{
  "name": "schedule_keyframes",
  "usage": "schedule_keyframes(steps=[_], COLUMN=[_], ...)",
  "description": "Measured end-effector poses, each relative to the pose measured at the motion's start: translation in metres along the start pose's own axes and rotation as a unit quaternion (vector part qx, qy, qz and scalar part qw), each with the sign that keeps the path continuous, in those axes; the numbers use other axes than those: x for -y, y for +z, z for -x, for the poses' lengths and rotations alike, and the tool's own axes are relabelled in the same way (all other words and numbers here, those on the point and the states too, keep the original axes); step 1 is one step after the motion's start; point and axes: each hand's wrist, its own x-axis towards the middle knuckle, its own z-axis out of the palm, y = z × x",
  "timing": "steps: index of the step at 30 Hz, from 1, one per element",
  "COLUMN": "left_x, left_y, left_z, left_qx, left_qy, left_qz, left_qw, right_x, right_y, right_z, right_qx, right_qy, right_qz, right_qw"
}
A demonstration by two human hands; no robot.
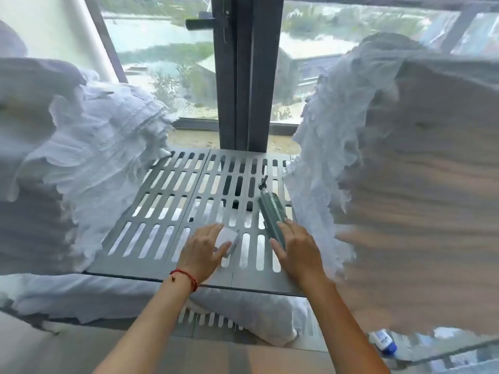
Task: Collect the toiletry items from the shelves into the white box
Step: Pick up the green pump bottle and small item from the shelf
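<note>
A grey slotted metal shelf (172,211) lies in front of me below a window. My left hand (201,252), with a red string on its wrist, rests on a small white block (228,238) that looks like a soap bar; the fingers lie over its near side. My right hand (297,247) closes around the lower end of a dark green pump bottle (271,209) lying on the shelf with its nozzle pointing away. A small white and blue tube (383,344) lies lower right on another shelf. The white box is out of view.
Large blurred whitish patches (81,157) cover both sides of the view. A dark window frame post (243,76) rises behind the shelf. A lower slotted shelf (210,319) shows beneath the front edge.
</note>
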Motion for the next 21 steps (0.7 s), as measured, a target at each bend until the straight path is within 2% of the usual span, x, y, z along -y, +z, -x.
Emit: schedule_keyframes(steps=[4,7,12,18,21], left_x=[0.013,0.019,0.017,0.019,0.017], left_y=[0.021,0.035,0.032,0.024,0.024], left_z=[-0.016,-0.018,-0.017,-0.012,-0.01], left_qx=[-0.004,0.014,-0.003,-0.026,-0.04], left_qy=[-0.016,-0.028,-0.048,-0.08,-0.094], left_qz=[-0.002,0.019,0.068,0.111,0.12], left_qw=[1.0,0.999,0.997,0.99,0.987], right_x=[-0.013,-0.017,-0.013,-0.011,-0.014], right_y=[0.021,0.033,0.034,0.03,0.028], right_z=[-0.023,-0.028,-0.026,-0.018,-0.027], right_qx=[-0.013,-0.015,-0.025,-0.017,0.011], right_qy=[0.016,0.048,0.058,0.08,0.114], right_qz=[0.031,0.014,-0.018,-0.037,-0.054], right_qw=[0.999,0.999,0.998,0.996,0.992])
